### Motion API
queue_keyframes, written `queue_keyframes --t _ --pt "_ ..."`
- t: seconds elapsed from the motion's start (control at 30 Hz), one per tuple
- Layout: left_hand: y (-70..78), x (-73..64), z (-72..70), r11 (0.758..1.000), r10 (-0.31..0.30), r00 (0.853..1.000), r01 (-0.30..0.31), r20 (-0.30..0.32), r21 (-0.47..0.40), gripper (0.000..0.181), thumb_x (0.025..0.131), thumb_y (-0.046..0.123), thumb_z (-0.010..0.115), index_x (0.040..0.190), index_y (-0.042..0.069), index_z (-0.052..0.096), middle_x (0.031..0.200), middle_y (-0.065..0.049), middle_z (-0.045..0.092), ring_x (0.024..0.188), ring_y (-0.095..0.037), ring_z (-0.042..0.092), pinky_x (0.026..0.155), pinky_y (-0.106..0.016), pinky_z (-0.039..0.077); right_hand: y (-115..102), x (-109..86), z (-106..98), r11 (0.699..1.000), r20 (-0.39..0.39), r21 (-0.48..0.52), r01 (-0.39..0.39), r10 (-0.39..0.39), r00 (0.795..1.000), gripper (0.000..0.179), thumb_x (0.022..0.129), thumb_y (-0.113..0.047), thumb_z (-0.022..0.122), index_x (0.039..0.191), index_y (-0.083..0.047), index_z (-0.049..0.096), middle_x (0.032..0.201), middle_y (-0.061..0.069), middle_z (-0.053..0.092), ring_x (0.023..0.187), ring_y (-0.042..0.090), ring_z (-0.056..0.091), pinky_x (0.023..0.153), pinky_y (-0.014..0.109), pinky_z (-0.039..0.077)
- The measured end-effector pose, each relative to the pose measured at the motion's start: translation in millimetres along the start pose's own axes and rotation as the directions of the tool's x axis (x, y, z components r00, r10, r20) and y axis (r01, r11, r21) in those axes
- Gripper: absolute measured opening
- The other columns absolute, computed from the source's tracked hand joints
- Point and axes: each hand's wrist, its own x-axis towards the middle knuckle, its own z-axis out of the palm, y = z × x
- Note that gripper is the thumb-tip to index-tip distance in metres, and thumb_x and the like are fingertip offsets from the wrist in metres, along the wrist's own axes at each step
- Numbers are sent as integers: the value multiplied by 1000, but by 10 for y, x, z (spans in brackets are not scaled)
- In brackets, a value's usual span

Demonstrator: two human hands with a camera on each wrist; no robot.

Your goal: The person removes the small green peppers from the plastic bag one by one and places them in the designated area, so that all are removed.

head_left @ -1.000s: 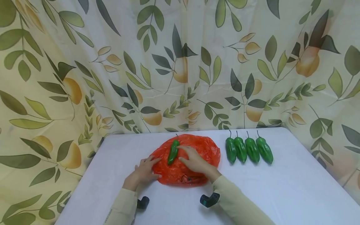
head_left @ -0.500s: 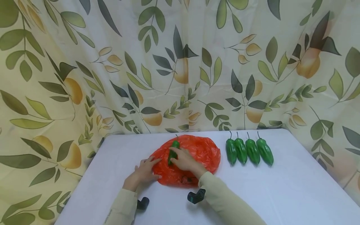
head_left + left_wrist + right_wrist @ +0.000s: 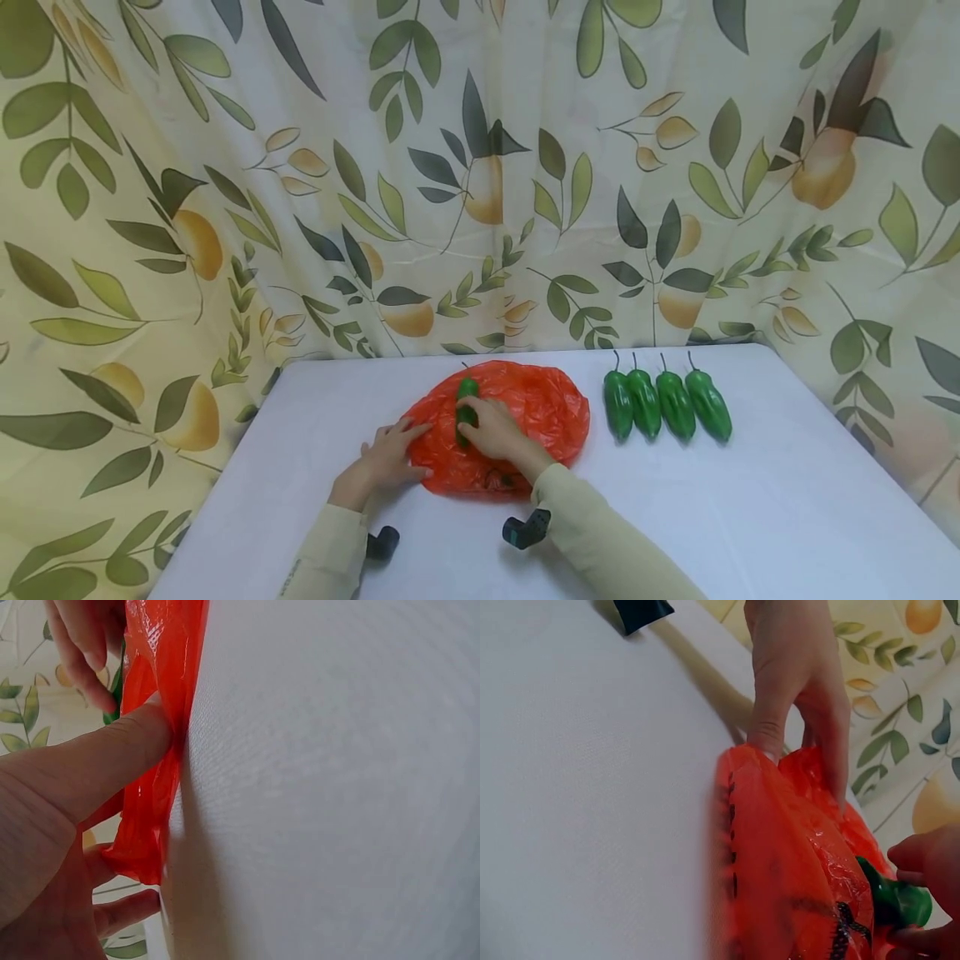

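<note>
A green chili pepper [image 3: 467,388] with a thin dark stem lies on top of a crumpled red plastic bag [image 3: 543,404]. My right hand [image 3: 493,429] pinches the pepper between thumb and fingers from its right side; in the right wrist view fingers sit on both sides of the green pepper [image 3: 900,900]. At the bag's left edge, my left hand [image 3: 390,457] rests with its fingers spread onto the plastic. The left thumb [image 3: 112,754] presses straight against the bag's near side in the left wrist view. Black printing shows on the red bag [image 3: 780,847].
Several green peppers [image 3: 666,404] lie in a row on the white table [image 3: 675,517], right of the bag. A leaf-and-fruit patterned curtain [image 3: 480,183] hangs behind the table and along its left side. Black wrist devices [image 3: 527,529] hang below both sleeves.
My right hand has moved left across the bag and taken hold of the pepper, which now lies straighter, its stem tipped left. My left hand has stayed at the bag's edge.
</note>
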Motion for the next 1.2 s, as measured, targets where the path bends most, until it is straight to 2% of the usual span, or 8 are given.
queue_keyframes --t 0.27,0.43,0.63,0.93,1.07,1.2 --pt "40 -34 -14 1000 4 1000 -4 1 0 76 82 36 83 150 26 50 162 -12 36 142 -42 33 110 -81 24 7 -24 -18 1000 13 10 11 -11 1000 40 100 -19 64 138 -16 57 139 15 59 124 34 51 107 64 46" --pt "55 -39 -32 1000 3 1000 -3 3 -12 76 83 34 83 150 25 49 161 -12 36 143 -42 32 111 -80 23 41 -42 -60 998 -14 54 11 -11 1000 35 99 -16 64 133 -15 57 139 14 59 123 33 53 107 64 46" --pt "33 -32 -12 1000 -7 1000 7 -10 -2 78 82 33 83 151 26 48 162 -11 36 145 -41 31 113 -79 22 89 -113 -172 996 -42 80 31 -27 999 28 98 -10 63 125 -15 57 133 14 60 117 31 55 104 59 50" --pt "5 -30 20 1000 1 1000 -1 -24 -4 79 81 34 84 151 27 48 162 -9 37 144 -40 33 114 -79 21 216 -326 -425 993 -60 98 66 -61 996 27 98 -3 60 121 -15 54 131 12 59 119 29 54 102 55 53" --pt "1 -21 25 1000 13 1000 -14 -23 -7 78 82 34 83 151 26 48 162 -10 37 143 -40 33 113 -79 22 315 -439 -528 995 -81 88 54 -47 996 29 98 -1 59 123 -15 53 132 12 57 121 29 53 104 55 52" --pt "-9 -15 26 1000 7 1000 -7 -23 -6 77 83 33 83 151 26 48 162 -11 37 143 -41 32 113 -79 23 386 -550 -618 994 -81 69 84 -78 994 40 100 0 55 136 -17 50 139 16 52 127 33 51 107 59 49"
